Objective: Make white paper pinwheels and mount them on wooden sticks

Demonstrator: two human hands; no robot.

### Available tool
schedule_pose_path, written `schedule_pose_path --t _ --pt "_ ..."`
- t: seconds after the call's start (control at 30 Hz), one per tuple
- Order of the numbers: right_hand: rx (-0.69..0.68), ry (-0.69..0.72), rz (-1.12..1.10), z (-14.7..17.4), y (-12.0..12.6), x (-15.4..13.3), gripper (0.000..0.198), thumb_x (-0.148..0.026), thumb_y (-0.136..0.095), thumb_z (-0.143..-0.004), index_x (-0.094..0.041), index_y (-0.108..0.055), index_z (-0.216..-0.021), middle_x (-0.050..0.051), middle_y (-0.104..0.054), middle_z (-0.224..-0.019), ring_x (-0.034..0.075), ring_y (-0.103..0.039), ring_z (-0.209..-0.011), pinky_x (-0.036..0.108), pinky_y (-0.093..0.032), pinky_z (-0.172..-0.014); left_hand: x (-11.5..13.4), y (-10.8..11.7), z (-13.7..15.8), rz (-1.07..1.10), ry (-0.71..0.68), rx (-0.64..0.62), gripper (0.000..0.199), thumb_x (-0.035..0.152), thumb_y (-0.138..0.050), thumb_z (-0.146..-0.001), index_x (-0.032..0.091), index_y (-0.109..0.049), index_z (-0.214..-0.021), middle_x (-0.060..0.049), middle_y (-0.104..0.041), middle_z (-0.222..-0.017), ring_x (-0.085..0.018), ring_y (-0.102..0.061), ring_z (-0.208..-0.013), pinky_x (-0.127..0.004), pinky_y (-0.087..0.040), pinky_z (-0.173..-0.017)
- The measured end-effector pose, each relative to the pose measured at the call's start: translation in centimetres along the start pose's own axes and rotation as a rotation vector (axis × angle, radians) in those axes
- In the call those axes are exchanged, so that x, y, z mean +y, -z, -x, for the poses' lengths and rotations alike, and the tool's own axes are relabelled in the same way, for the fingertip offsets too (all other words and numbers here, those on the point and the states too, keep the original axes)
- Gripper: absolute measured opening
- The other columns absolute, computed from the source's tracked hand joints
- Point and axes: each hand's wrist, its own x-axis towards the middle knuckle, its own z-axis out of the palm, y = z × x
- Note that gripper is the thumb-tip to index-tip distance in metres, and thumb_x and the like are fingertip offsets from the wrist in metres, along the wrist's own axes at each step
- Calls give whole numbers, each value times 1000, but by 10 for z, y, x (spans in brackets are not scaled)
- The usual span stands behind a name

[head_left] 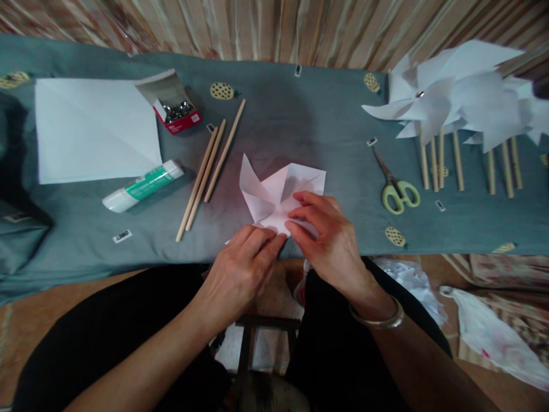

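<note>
A white paper pinwheel [274, 191], its points partly folded inward, lies near the table's front edge. My left hand [244, 266] is closed on its near edge, with thumb and fingers pinching the paper. From the right, my right hand [328, 240] curls its fingers over the pinwheel near the centre and holds the paper down. My fingers cover the near part of the folds. Left of it lie several wooden sticks [223, 153], and to the right rest scissors with green handles [397, 191].
Finished pinwheels [433, 97] on sticks are heaped at the right. On the left are a stack of white paper [90, 129], a red box of shiny metal pins [182, 117] and a green-and-white glue tube [143, 186]. A pleated curtain [240, 28] borders the table's back.
</note>
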Motion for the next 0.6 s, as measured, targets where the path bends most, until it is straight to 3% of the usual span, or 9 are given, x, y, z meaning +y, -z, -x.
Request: schedule_pose_path --t 0.6 --pt "9 64 57 1 -2 -1 14 -16 -58 -92 -16 -72 -94 12 -69 -120 25 -61 -112 41 -52 -97 1 0 -1 -9 -10 4 29 11 -54 -94 6 -57 -122 -14 -65 -102 -22 -61 -93 -37 -61 -78"
